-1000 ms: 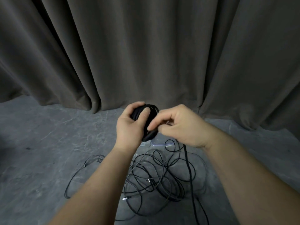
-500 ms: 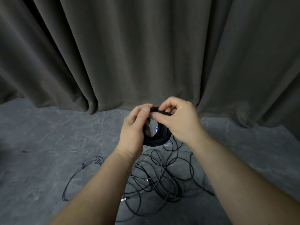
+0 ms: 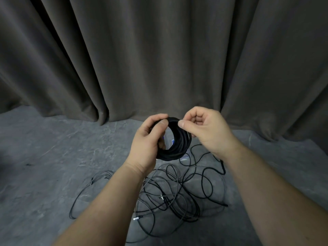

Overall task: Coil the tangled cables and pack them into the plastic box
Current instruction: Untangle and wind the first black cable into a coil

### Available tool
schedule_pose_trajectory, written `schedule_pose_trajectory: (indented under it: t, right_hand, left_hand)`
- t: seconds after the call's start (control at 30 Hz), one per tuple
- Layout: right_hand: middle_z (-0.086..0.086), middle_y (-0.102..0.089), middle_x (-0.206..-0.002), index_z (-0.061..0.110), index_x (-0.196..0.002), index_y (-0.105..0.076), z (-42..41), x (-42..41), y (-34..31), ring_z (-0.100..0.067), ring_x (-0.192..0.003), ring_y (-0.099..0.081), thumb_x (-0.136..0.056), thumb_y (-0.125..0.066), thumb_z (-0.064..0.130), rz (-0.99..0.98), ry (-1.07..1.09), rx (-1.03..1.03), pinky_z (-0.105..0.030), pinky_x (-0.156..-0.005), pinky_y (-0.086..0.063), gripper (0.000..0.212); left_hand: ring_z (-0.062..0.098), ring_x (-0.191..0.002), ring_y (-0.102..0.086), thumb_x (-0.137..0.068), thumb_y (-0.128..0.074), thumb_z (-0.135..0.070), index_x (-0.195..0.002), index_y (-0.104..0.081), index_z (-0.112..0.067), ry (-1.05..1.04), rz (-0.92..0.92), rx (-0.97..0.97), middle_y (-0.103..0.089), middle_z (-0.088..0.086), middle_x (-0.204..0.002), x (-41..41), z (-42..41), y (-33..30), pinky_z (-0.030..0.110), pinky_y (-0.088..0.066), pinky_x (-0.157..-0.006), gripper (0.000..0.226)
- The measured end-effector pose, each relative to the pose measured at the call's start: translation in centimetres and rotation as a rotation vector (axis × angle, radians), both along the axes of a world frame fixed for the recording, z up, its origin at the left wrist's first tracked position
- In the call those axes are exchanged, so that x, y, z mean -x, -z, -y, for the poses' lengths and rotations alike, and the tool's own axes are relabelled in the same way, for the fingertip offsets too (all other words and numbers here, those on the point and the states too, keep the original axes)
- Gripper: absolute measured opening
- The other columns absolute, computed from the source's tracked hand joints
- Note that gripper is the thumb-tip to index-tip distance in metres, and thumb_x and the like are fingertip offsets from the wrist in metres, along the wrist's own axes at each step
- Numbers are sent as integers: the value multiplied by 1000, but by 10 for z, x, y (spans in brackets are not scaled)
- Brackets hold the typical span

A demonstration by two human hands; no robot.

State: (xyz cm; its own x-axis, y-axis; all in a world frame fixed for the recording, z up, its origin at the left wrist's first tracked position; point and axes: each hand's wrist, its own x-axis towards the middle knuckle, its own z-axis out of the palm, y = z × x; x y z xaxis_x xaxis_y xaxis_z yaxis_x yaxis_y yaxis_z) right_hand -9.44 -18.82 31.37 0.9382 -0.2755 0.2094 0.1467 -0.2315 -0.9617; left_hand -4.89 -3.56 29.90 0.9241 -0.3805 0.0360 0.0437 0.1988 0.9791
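While a dark curtain [image 3: 159,59] is hanging behind the grey floor [image 3: 44,157], tangled cables [image 3: 177,196] are being left spread below. A black coil [image 3: 179,148] is being gripped by the left hand [image 3: 147,142] and pinched at its top by the right hand [image 3: 204,130] (box [image 3: 184,158] mostly hidden behind it).

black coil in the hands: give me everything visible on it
The black coiled cable is a thick ring of many matte, cord-like turns, wound tight with an open centre. It is held up above the grey floor and the loose cable tangle, ring tilted toward the camera. The left hand grips its left side; the right hand pinches its upper right.
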Motion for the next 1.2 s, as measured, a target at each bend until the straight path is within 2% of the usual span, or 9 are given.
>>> schedule_pose_trajectory:
  t: [0.17,0.27,0.57,0.67,0.77,0.83,0.93,1.07,1.2]
  right_hand:
    - [11,-58,-56,19,-71,-63,-5,-4,5,-2,-54,-52,-81,-74,10,127,124,-44,-17,-52,-43,18]
    - [7,-61,-59,20,-70,-64,-6,-6,8,-6,-57,-56,-79,-77,14,146,206,-35,-24,-57,-49,17]
    - [13,-57,-56,18,-65,-60,-14,-11,17,-1,-53,-50,-80,-76,24,108,320,56,-21,-55,-43,23]
    - [3,-63,-81,23,-75,-65,-11,-8,21,-8,-70,-61,-85,-68,17,161,314,140,-26,-69,-51,12]
    - [8,-58,-96,24,-103,-72,-12,-5,27,3,-82,-58,-92,-58,9,187,287,272,-9,-74,-44,23]
    - [10,-55,-100,22,-121,-66,-16,-5,33,4,-87,-56,-94,-52,15,184,270,357,-6,-79,-40,31]
    - [10,-53,-115,33,-144,-42,-24,-1,36,-6,-95,-54,-98,-45,31,37,149,459,-22,-86,-43,46]
    - [10,-46,-142,39,-150,-22,-27,2,32,-6,-122,-48,-98,-48,38,-58,-9,457,-27,-100,-42,58]
    - [12,-62,-124,36,-140,-46,-27,-3,30,5,-114,-54,-101,-45,31,36,74,224,-12,-97,-39,39]
  left_hand:
    - [10,-50,-40,-80,-62,-36,-98,-68,-29,52,64,-47,-47,-9,-58,-1,0,2,30,-35,-58,21]
    - [10,-53,-42,-84,-58,-36,-106,-66,-28,91,96,-87,-47,-8,-60,1,1,3,28,-37,-57,25]
    - [-2,-58,-54,-91,-59,-5,-106,-61,-18,35,156,-129,-61,-18,-65,8,7,1,12,-43,-60,20]
    - [6,-54,-46,-95,-54,-10,-109,-61,-18,-14,123,-101,-55,-15,-60,5,7,-3,17,-41,-55,17]
    - [9,-53,-40,-98,-50,-13,-107,-62,-21,-60,10,31,-52,-11,-62,1,6,-4,23,-35,-54,17]
    - [8,-52,-39,-99,-48,-16,-104,-62,-23,-97,-35,86,-51,-9,-65,0,6,-4,26,-32,-56,17]
    - [8,-51,-39,-99,-49,-17,-101,-63,-22,-203,-32,101,-51,-10,-64,2,8,-5,27,-37,-55,15]
    - [6,-47,-40,-95,-58,-21,-99,-64,-21,-285,-15,90,-53,-14,-61,-1,5,-6,23,-41,-49,8]
    - [9,-48,-36,-95,-59,-24,-95,-66,-22,-264,-17,118,-47,-9,-59,-5,1,-8,22,-37,-46,7]
